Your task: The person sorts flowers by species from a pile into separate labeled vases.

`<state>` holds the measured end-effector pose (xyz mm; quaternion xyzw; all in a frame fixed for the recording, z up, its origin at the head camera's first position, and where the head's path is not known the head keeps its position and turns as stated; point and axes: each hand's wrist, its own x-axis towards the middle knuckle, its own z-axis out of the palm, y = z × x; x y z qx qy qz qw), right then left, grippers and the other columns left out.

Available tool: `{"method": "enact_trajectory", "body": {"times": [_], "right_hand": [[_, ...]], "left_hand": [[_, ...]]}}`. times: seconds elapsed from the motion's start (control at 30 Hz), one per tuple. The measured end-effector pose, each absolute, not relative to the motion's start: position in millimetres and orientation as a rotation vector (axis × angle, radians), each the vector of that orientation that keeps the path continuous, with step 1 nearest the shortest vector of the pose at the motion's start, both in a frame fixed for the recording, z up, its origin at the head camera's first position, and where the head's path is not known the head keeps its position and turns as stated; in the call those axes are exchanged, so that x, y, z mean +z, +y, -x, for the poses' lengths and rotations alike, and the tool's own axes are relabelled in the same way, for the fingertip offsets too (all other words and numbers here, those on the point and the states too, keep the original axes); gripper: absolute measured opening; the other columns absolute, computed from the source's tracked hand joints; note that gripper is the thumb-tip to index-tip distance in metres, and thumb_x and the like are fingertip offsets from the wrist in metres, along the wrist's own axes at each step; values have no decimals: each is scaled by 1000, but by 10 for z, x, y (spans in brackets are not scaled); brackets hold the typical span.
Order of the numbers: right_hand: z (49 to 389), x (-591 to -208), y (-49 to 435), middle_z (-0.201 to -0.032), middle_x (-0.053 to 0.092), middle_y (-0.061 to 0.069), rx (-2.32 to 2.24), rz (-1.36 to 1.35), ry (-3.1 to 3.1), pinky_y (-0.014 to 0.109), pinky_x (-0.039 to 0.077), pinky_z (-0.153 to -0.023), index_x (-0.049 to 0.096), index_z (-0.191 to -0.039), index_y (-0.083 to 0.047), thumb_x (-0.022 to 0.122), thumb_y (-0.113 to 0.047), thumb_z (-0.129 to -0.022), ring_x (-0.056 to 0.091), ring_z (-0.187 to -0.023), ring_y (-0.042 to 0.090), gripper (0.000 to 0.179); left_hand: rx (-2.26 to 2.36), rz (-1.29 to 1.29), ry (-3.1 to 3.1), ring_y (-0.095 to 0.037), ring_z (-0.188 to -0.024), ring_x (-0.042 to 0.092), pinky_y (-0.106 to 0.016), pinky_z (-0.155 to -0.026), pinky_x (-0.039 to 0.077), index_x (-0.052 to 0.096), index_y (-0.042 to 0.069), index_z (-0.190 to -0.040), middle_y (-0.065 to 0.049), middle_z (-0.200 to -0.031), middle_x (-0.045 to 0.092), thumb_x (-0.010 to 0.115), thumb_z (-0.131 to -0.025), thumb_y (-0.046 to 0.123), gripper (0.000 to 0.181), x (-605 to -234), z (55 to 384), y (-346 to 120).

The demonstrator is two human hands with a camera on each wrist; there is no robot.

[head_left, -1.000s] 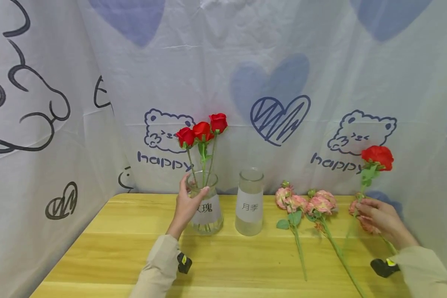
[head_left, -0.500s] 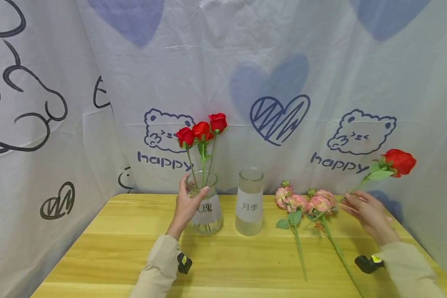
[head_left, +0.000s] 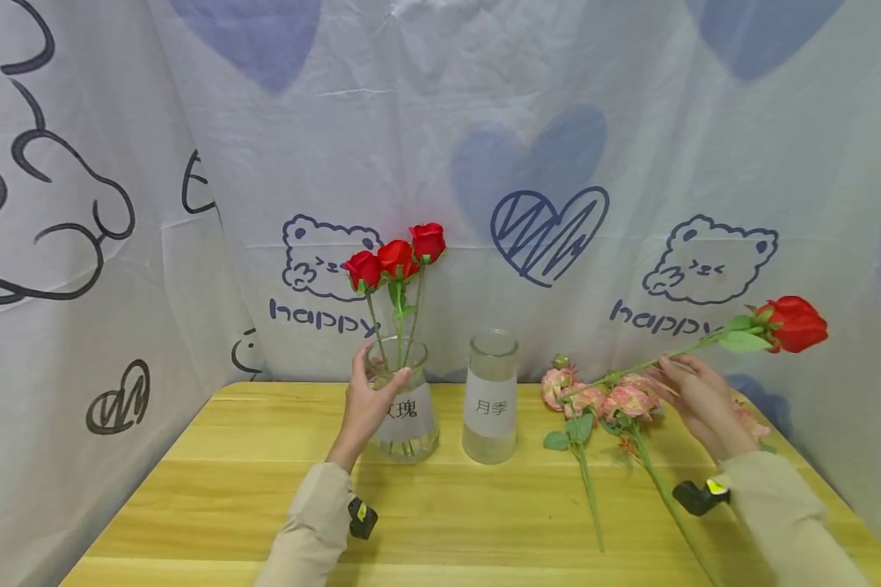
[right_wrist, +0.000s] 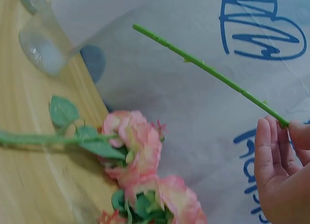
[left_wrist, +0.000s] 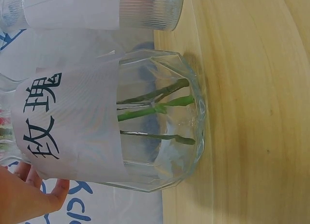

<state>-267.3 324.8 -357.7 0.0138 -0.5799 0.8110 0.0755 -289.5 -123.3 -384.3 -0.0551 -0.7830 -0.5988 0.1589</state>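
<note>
My left hand [head_left: 370, 403] grips the upper part of a clear glass vase [head_left: 418, 440] with a white label, thumb on the near side. Three red roses [head_left: 397, 259] stand in it; their stem ends [left_wrist: 181, 100] show through the glass near the base in the left wrist view. My right hand [head_left: 701, 399] pinches the green stem [right_wrist: 208, 69] of another red rose [head_left: 794, 324] between thumb and fingers. This rose lies tilted in the air, bloom to the right and bare stem end to the left, above the pink flowers [head_left: 631, 398] on the table.
A narrower labelled glass vase [head_left: 490, 444] stands right of the rose vase. Pink flowers with long stems [head_left: 591, 497] lie on the wooden table [head_left: 264, 489], and another pink bloom [head_left: 750, 420] shows behind my right wrist. A patterned cloth [head_left: 411, 122] hangs along the back.
My right hand has moved left with the rose, and the stem has swung from nearly upright to almost level, its end now pointing left. My left hand has stayed on the vase.
</note>
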Motion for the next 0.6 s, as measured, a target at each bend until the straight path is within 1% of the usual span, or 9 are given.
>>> {"method": "enact_trajectory", "body": {"times": [0.2, 0.33, 0.6], "right_hand": [[2707, -3483, 3137, -88, 61, -3, 2474, -12, -1692, 22, 53, -79, 51, -100, -6, 51, -8, -100, 65, -85, 8, 3], [2728, -3406, 3052, -87, 62, -3, 2463, 7, -1678, 21, 53, -77, 52, -100, -7, 54, -10, -99, 65, -84, 7, 3], [2787, -3220, 2879, -90, 62, -4, 2514, -3, -1616, 21, 53, -79, 44, -107, -6, 58, -11, -97, 64, -84, 6, 18]], "left_hand": [[-1717, 164, -2244, -38, -130, 36, -59, -96, 40, 19, 15, -152, -18, -144, 41, 69, -87, 39, 85, -3850, 2896, -1236], [-1713, 163, -2244, -38, -129, 36, -59, -96, 40, 19, 15, -152, -18, -144, 41, 69, -87, 39, 85, -3848, 2893, -1236], [-1702, 157, -2245, -38, -128, 38, -58, -95, 41, 20, 16, -152, -19, -143, 42, 69, -87, 38, 84, -3847, 2911, -1240]]}}
